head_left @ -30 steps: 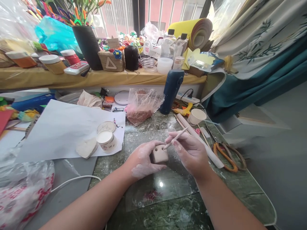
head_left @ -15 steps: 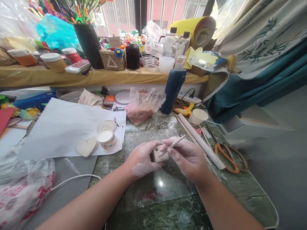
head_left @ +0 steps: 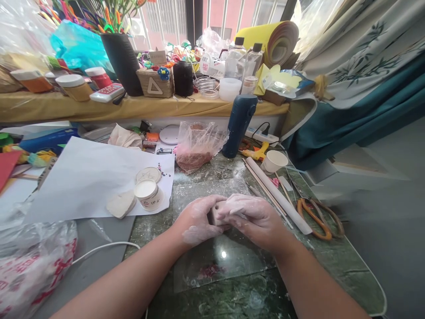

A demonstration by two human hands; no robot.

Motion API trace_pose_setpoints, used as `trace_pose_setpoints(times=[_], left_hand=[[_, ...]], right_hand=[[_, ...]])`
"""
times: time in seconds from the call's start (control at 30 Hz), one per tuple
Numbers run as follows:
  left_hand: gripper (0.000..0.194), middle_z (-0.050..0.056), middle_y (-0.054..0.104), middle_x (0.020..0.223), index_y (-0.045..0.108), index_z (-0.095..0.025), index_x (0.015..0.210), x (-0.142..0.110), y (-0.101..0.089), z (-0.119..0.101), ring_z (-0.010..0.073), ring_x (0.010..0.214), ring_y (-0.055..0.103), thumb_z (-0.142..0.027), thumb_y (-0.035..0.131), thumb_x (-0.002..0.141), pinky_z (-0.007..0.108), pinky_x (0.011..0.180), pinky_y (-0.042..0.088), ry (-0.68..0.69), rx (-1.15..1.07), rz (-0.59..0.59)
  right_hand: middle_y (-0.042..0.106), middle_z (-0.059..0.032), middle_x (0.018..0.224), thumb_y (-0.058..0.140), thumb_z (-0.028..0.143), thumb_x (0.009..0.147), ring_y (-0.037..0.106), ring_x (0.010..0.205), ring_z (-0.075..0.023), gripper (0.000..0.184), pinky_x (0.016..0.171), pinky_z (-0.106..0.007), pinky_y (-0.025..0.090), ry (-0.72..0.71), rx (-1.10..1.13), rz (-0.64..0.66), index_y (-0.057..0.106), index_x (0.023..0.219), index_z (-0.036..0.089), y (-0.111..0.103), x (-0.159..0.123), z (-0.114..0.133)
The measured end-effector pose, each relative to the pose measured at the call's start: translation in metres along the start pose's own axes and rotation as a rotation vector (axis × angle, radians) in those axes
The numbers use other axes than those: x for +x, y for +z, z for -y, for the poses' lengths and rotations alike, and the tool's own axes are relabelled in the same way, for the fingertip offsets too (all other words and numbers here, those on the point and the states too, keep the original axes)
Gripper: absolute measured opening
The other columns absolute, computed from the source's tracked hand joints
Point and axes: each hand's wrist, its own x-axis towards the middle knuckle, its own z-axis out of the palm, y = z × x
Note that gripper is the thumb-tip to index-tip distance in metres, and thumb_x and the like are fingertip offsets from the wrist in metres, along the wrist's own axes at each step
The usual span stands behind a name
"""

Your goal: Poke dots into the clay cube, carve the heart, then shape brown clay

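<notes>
A small pale clay block (head_left: 216, 213) with a hole in its top sits on a clear sheet (head_left: 212, 261) over the green marble table. My left hand (head_left: 196, 220), dusted white, curls around the block's left side and grips it. My right hand (head_left: 255, 219) lies over the block's right side with the fingers folded across it. The thin wooden stick seen earlier is hidden under this hand. Left of the hands stand an open white jar (head_left: 148, 194), its lid (head_left: 148, 175) and a heart-shaped clay piece (head_left: 121, 204) on white paper.
Right of the hands lie a white rod (head_left: 279, 195), thin sticks, orange-handled scissors (head_left: 318, 217) and a paper cup (head_left: 274, 161). A plastic bag with reddish material (head_left: 197, 148) and a dark blue bottle (head_left: 239, 125) stand behind. A cluttered shelf runs along the back. A white cable (head_left: 102, 249) crosses the left.
My right hand has come down and leftward over the clay block, and the stick that pointed up from its fingers is now out of sight. My left hand has kept its grip.
</notes>
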Motion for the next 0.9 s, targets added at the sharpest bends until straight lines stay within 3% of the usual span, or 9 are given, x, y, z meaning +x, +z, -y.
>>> trace_pose_setpoints(times=[0.2,0.3,0.4,0.5,0.63,0.8,0.9], left_hand=[[0.051,0.001,0.076,0.116,0.066,-0.027,0.123,0.0,-0.002,-0.004,0.0255,0.105,0.07,-0.026,0.078,0.073,0.036,0.094,0.054,-0.021,0.016,0.001],[0.047,0.002,0.076,0.112,0.068,-0.026,0.119,0.0,-0.002,-0.005,0.0263,0.102,0.07,-0.03,0.08,0.073,0.037,0.091,0.054,-0.032,0.017,-0.018],[0.05,0.002,0.076,0.115,0.068,-0.026,0.122,-0.001,-0.001,-0.003,0.0263,0.104,0.07,-0.032,0.08,0.074,0.037,0.092,0.054,-0.018,0.006,-0.017],[0.054,0.002,0.075,0.117,0.065,-0.028,0.127,-0.001,0.0,-0.002,0.0254,0.105,0.069,-0.029,0.078,0.075,0.036,0.093,0.054,-0.019,0.011,-0.007],[0.051,0.001,0.075,0.115,0.067,-0.027,0.123,0.0,-0.002,-0.005,0.026,0.104,0.069,-0.029,0.079,0.073,0.037,0.093,0.054,-0.04,0.048,-0.015],[0.044,0.001,0.075,0.112,0.067,-0.026,0.119,0.001,-0.002,-0.006,0.0249,0.101,0.07,-0.033,0.078,0.077,0.035,0.088,0.055,-0.037,0.032,0.009],[0.048,0.002,0.075,0.117,0.067,-0.027,0.122,0.0,-0.001,-0.004,0.0257,0.106,0.069,-0.035,0.079,0.076,0.035,0.091,0.055,-0.031,0.018,-0.01]], right_hand=[[0.077,-0.0027,0.081,0.08,0.03,0.088,0.071,0.08,-0.0199,0.004,0.076,-0.036,0.058,0.002,0.004,-0.105,0.08,0.091,0.027,0.004,0.0,-0.003],[0.077,-0.0055,0.097,0.077,0.035,0.09,0.072,0.093,-0.0234,0.019,0.085,-0.04,0.058,0.062,-0.02,-0.083,0.078,0.109,0.028,0.0,-0.001,0.006],[0.078,-0.0069,0.112,0.068,0.029,0.097,0.071,0.105,-0.0254,0.028,0.094,-0.045,0.056,0.041,-0.02,-0.026,0.074,0.124,0.031,-0.005,0.0,0.014],[0.08,-0.0037,0.095,0.068,0.019,0.096,0.072,0.088,-0.0216,0.019,0.082,-0.04,0.058,-0.022,0.011,-0.059,0.078,0.108,0.03,-0.002,0.002,0.014],[0.074,-0.0001,0.08,0.08,0.021,0.087,0.067,0.075,-0.0178,0.009,0.071,-0.033,0.055,0.053,0.012,-0.24,0.075,0.087,0.028,0.004,0.002,0.009],[0.077,-0.0059,0.112,0.066,0.026,0.098,0.069,0.102,-0.0232,0.029,0.091,-0.042,0.056,0.08,-0.039,-0.038,0.072,0.125,0.031,-0.009,-0.001,0.011],[0.079,-0.0045,0.101,0.063,0.024,0.099,0.071,0.094,-0.023,0.022,0.086,-0.042,0.057,0.017,-0.05,0.003,0.078,0.114,0.031,-0.013,0.0,0.012]])
